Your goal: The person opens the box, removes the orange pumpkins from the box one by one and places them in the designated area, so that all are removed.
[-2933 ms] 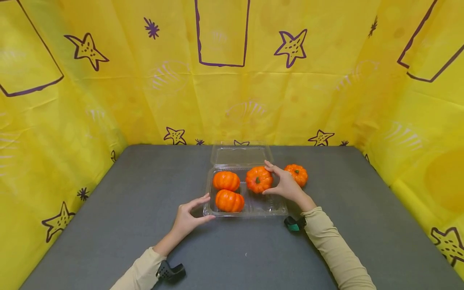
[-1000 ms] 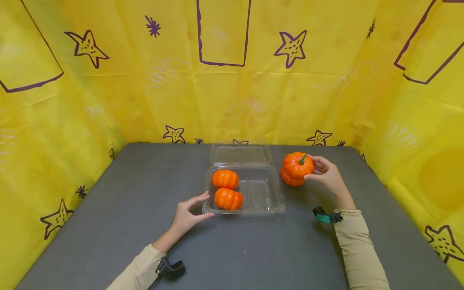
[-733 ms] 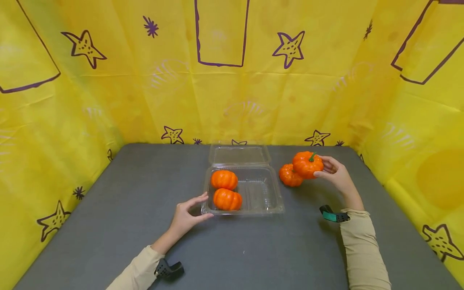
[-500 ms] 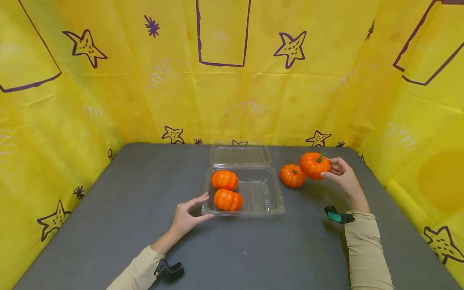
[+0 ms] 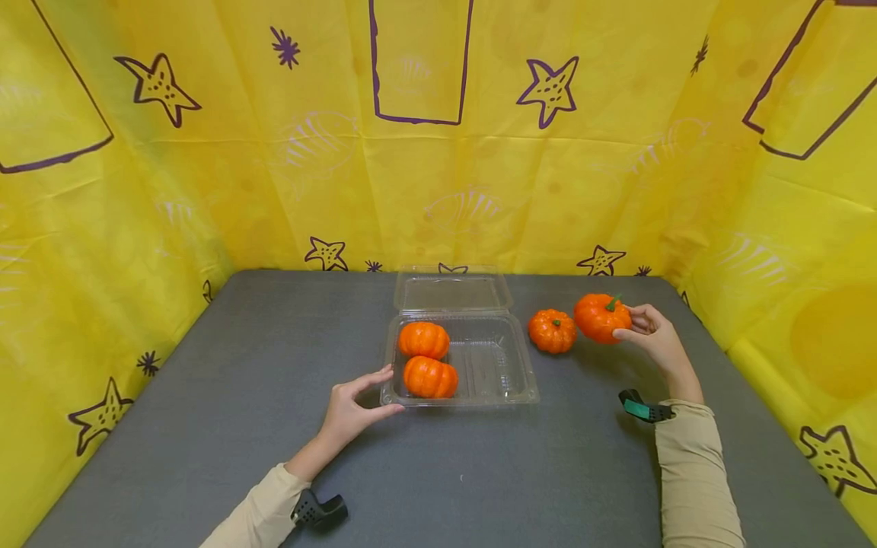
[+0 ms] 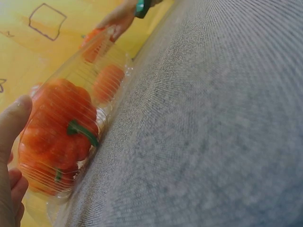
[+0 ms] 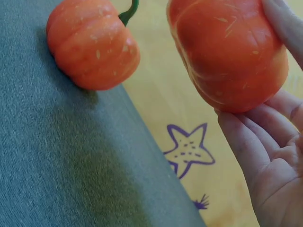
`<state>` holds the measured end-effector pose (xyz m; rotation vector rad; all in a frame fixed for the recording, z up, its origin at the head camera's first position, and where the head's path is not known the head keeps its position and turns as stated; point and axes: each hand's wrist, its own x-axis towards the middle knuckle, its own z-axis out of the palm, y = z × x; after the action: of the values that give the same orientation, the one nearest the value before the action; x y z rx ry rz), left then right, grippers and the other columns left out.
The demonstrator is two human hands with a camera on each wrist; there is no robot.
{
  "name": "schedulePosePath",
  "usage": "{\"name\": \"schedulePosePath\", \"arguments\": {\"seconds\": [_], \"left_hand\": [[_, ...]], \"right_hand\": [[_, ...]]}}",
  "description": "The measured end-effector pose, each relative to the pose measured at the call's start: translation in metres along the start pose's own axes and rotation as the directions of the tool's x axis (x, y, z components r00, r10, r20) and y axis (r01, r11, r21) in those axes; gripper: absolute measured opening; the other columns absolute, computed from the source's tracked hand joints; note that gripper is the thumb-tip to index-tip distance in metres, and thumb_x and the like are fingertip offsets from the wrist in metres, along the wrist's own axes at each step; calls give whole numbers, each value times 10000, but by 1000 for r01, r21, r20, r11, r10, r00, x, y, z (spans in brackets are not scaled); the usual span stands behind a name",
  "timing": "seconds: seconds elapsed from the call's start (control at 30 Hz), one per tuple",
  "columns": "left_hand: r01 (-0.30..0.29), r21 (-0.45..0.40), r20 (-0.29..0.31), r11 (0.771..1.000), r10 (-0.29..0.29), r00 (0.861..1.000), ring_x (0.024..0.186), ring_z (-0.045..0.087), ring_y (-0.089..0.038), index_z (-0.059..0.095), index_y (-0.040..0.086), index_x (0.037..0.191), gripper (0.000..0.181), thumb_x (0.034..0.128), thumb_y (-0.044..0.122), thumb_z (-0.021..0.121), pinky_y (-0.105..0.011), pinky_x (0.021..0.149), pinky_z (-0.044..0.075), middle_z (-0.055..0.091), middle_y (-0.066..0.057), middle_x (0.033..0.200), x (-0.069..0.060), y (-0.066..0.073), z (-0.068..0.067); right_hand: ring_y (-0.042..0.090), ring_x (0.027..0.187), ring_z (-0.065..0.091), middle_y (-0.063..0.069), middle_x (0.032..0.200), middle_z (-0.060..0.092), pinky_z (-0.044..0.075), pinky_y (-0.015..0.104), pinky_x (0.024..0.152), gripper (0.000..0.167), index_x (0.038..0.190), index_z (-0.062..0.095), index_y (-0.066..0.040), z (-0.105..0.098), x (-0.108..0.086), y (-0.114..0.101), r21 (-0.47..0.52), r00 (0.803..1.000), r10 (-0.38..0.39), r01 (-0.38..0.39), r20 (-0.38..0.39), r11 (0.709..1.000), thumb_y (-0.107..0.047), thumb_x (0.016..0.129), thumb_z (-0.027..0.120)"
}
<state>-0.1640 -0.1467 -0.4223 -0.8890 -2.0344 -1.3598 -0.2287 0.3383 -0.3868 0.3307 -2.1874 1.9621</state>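
The held pumpkin [image 5: 599, 318] has moved from over the right half of the clear plastic container [image 5: 486, 365] to the right of the scene, beyond the loose pumpkin [image 5: 552, 331] on the table [image 5: 479, 472]. The left hand [image 5: 346, 411] has hardly shifted.

The right hand [image 5: 661, 346] grasps its pumpkin from the right, its grip spread about as wide as the flesh it clasps, thumb on the near side and fingers on the far side. The pumpkin appears raised off the table, its green stem [image 5: 613, 304] leaning to the right. The left hand's grip is loose and wide, thumb and fingertips touching the container's near left corner without clenching.

Inside the container's left half lie a far pumpkin [image 5: 424, 340] and a near pumpkin [image 5: 430, 377]; the lid [image 5: 452, 291] is folded back on the far side, its far edge faint against the yellow curtain [image 5: 473, 167]. Part of the right fingers is hidden behind the held pumpkin in the head view; the right wrist view crops its top. In the left wrist view, ribbed plastic blurs the pumpkins behind it.
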Motion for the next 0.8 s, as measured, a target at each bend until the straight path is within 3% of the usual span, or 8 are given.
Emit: {"name": "schedulePosePath", "arguments": {"seconds": [0.2,0.8], "left_hand": [[-19,5,-2,1000,19,1000,883,611,-332,625,-138,936,516,470,-66,835,-212,866,412,613,-265,946,1,1,-1],[-34,-14,-9,999,34,999,867,608,-356,621,-146,933,520,458,-96,827,-227,854,423,610,-277,931,3,2,0]], "right_hand": [[-1,821,600,-126,893,642,460,117,689,281,971,557,-126,-5,-1,7,-15,1000,-14,14,-9,1000,91,799,608],[-58,852,561,-199,922,590,447,105,711,300,1032,509,-90,-8,-2,27,-94,994,101,-104,-37,990,-2,791,664]]}}
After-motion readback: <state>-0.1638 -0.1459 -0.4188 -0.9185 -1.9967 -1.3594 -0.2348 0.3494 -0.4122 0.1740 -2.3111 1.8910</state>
